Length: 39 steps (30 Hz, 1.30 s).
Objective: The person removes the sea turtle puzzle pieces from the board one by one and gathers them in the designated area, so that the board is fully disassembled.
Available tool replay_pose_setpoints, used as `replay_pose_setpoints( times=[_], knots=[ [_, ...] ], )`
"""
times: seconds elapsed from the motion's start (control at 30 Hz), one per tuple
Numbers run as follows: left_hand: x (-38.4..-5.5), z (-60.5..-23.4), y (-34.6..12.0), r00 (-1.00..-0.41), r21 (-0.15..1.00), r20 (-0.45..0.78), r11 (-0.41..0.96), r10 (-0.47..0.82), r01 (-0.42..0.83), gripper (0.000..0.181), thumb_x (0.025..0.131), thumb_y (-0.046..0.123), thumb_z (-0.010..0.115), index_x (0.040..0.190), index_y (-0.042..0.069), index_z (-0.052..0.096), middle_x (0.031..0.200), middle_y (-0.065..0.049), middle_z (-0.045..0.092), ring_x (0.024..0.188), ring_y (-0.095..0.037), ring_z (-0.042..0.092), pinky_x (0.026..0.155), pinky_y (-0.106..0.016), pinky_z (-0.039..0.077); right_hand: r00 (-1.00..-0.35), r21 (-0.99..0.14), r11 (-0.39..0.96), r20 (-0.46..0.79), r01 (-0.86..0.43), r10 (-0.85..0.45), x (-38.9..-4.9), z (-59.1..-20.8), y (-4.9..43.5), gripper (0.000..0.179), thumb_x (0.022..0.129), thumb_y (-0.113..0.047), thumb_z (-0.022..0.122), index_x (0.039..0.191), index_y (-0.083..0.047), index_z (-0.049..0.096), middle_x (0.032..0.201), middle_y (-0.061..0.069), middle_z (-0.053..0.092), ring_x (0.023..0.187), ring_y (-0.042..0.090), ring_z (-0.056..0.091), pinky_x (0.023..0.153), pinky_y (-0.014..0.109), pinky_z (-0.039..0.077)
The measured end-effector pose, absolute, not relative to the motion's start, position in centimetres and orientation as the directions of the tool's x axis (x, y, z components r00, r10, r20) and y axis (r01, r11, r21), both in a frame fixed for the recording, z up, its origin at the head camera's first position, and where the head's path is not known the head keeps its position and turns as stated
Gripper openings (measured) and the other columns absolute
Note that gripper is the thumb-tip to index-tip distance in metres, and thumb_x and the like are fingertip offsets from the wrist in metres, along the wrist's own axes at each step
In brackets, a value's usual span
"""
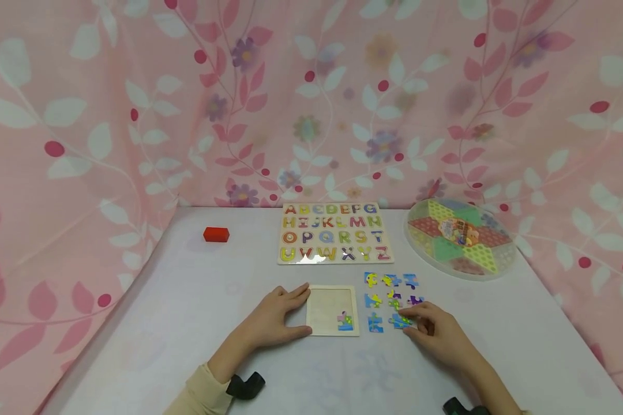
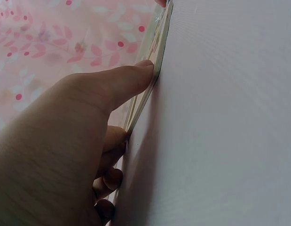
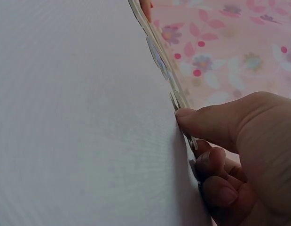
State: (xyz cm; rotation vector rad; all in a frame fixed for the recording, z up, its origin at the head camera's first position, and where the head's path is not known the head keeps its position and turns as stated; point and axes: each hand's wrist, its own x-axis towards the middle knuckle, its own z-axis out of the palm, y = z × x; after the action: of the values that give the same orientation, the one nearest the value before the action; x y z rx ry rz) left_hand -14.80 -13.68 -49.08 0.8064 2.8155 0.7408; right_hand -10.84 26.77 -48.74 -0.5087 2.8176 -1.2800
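Note:
A square wooden puzzle tray [image 1: 331, 333] lies on the table with one jigsaw piece [image 1: 345, 321] in its lower right corner. My left hand [image 1: 272, 320] is at the tray's left side, thumb by the near corner and fingertips by the far one. In the left wrist view, the thumb [image 2: 131, 82] touches the tray's rim. Right of the tray, my right hand [image 1: 438, 334] pinches a blue and green puzzle piece [image 1: 398, 321] between thumb and forefinger, its other fingers curled. Several loose puzzle pieces [image 1: 375, 323] lie in rows beside it.
Behind the tray lies an alphabet board [image 1: 336, 229] with colourful letters. A round clear case [image 1: 459, 239] with a coloured star pattern sits at the back right. A red block [image 1: 216, 234] lies at the back left. Pink floral curtain [image 1: 342, 104] surrounds the table.

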Motion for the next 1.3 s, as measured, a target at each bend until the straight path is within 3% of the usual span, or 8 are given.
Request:
replay_pose_setpoints(
  times=[0.3, 0.57, 0.8, 0.97, 1.13, 1.3],
  knots=[
    [-14.7, -49.1, -13.7, -0.851, 0.475, 0.014, 0.745, 0.525, 0.468, 0.084, 0.09, 0.056, 0.078, 0.161, 0.02, 0.048, 0.169, 0.01, 0.04, 0.1, -0.008, 0.044, 0.079, -0.026, 0.042, -0.954, -0.752, 0.602, 0.124, -0.27, -0.273, -10.7, -48.8, 26.5, 0.036, 0.091, -0.01, 0.084, 0.126, -0.01, 0.076, 0.087, -0.007, 0.062, 0.064, 0.002, 0.045, 0.057, 0.025, 0.04],
    [-14.7, -49.2, -13.7, -0.851, 0.485, 0.01, 0.742, 0.525, 0.463, 0.084, 0.09, 0.056, 0.078, 0.16, 0.019, 0.05, 0.168, 0.01, 0.041, 0.1, -0.009, 0.044, 0.08, -0.028, 0.042, -0.964, -0.758, 0.607, 0.107, -0.237, -0.243, -10.5, -48.9, 26.3, 0.038, 0.091, -0.006, 0.082, 0.128, -0.008, 0.073, 0.095, -0.003, 0.066, 0.064, 0.003, 0.047, 0.057, 0.024, 0.042],
    [-14.7, -49.3, -13.7, -0.853, 0.482, 0.005, 0.746, 0.522, 0.46, 0.084, 0.09, 0.056, 0.078, 0.16, 0.02, 0.049, 0.169, 0.011, 0.04, 0.1, -0.009, 0.044, 0.079, -0.027, 0.042, -0.954, -0.735, 0.616, 0.157, -0.285, -0.253, -10.5, -48.9, 26.3, 0.038, 0.091, -0.001, 0.081, 0.127, -0.01, 0.073, 0.085, -0.008, 0.061, 0.064, 0.002, 0.046, 0.057, 0.023, 0.042],
    [-14.7, -49.1, -13.7, -0.852, 0.482, 0.009, 0.744, 0.524, 0.463, 0.084, 0.09, 0.056, 0.078, 0.16, 0.02, 0.049, 0.169, 0.011, 0.04, 0.101, -0.009, 0.045, 0.079, -0.027, 0.042, -0.959, -0.733, 0.624, 0.151, -0.271, -0.239, -10.5, -48.7, 26.2, 0.038, 0.09, -0.003, 0.082, 0.127, -0.011, 0.074, 0.097, -0.007, 0.069, 0.064, 0.003, 0.048, 0.059, 0.024, 0.044],
    [-14.6, -48.9, -13.6, -0.849, 0.496, 0.011, 0.734, 0.529, 0.464, 0.083, 0.09, 0.055, 0.078, 0.16, 0.019, 0.05, 0.168, 0.01, 0.041, 0.1, -0.009, 0.045, 0.079, -0.027, 0.042, -0.988, -0.736, 0.659, 0.085, -0.152, -0.133, -10.9, -47.6, 25.7, 0.031, 0.092, -0.01, 0.082, 0.122, -0.014, 0.075, 0.097, -0.003, 0.067, 0.072, 0.006, 0.052, 0.065, 0.024, 0.046],
    [-14.5, -48.9, -13.6, -0.853, 0.489, 0.007, 0.742, 0.522, 0.458, 0.083, 0.09, 0.056, 0.078, 0.16, 0.02, 0.05, 0.168, 0.01, 0.042, 0.099, -0.009, 0.044, 0.077, -0.027, 0.041, -0.973, -0.738, 0.638, 0.112, -0.219, -0.204, -12.0, -46.4, 23.8, 0.025, 0.094, -0.01, 0.081, 0.118, -0.009, 0.075, 0.094, -0.001, 0.065, 0.073, 0.007, 0.054, 0.062, 0.024, 0.048]
  ],
)
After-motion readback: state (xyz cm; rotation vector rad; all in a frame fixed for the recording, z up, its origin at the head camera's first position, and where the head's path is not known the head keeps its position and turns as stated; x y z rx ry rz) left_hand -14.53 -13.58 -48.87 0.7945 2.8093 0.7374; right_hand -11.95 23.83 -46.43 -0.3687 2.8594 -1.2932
